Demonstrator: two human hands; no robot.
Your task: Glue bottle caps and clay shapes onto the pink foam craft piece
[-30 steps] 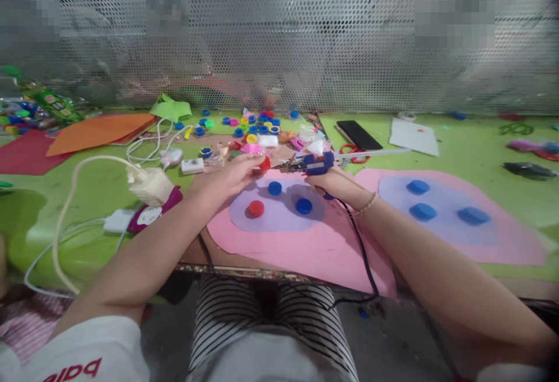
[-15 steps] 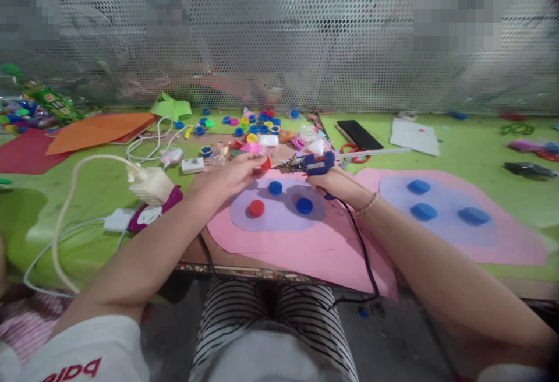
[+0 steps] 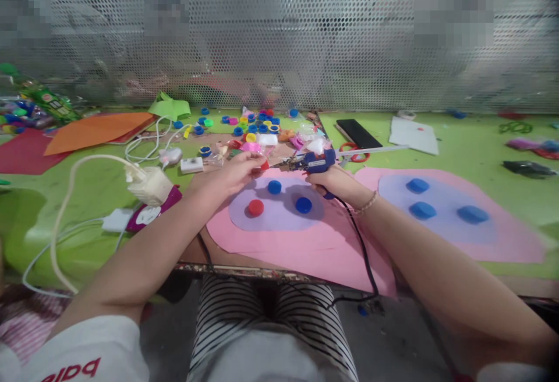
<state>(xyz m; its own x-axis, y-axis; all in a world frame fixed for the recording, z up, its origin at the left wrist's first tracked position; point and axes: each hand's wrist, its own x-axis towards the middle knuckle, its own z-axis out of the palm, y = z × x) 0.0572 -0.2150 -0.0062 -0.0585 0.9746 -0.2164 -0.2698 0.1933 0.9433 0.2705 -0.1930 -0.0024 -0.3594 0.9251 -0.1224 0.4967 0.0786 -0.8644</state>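
Note:
Between the fingertips of my left hand (image 3: pixel 243 171) is a red bottle cap (image 3: pixel 264 164). My right hand (image 3: pixel 334 183) grips a blue hot glue gun (image 3: pixel 319 161) whose nozzle points left, right at the cap; whether they touch I cannot tell. A clear glue stick (image 3: pixel 375 151) sticks out of the gun's back. Below my hands, a purple paper shape (image 3: pixel 279 222) lies on pink paper (image 3: pixel 262 243). On the purple shape sit another red cap (image 3: pixel 255 208) and two blue caps, one nearer the middle (image 3: pixel 274 187) and one at the right (image 3: pixel 303 205).
To the right lies a second pink and purple paper piece (image 3: pixel 437 236) bearing three blue caps. Behind my hands are loose caps (image 3: pixel 238 131), a phone (image 3: pixel 358 133) and orange-handled scissors (image 3: pixel 358 155). A power strip with a plug (image 3: pixel 151 186) stands left; the gun's black cord (image 3: pixel 362 248) hangs over the edge.
Hardly anything differs. The view has shifted very slightly, and both hands keep the red cap and the glue gun in the same place.

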